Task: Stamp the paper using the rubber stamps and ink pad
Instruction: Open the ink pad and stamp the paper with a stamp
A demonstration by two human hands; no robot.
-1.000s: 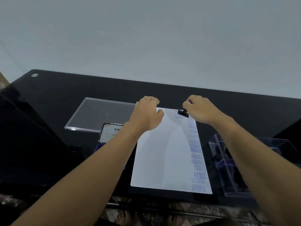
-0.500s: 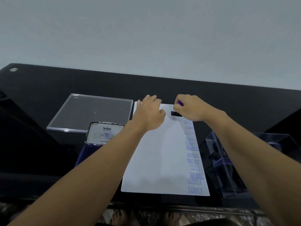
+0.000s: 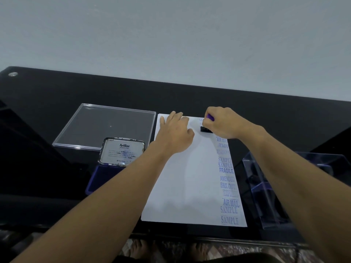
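Gripping a rubber stamp [image 3: 206, 128] near the far right of the paper [image 3: 182, 186], the right hand [image 3: 224, 122] clenches its purple handle. The left hand [image 3: 175, 132] rests flat, fingers relaxed, on the paper's far left; the open ink pad [image 3: 106, 175] lies left.

the paper [image 3: 180, 186] lies on the table [image 3: 190, 97]. left of the paper sits the ink pad [image 3: 106, 177], a clear lid [image 3: 106, 126] behind that. right of the paper stands a clear box [image 3: 269, 196]. the rubber stamp [image 3: 206, 129] stands on the paper's far end.
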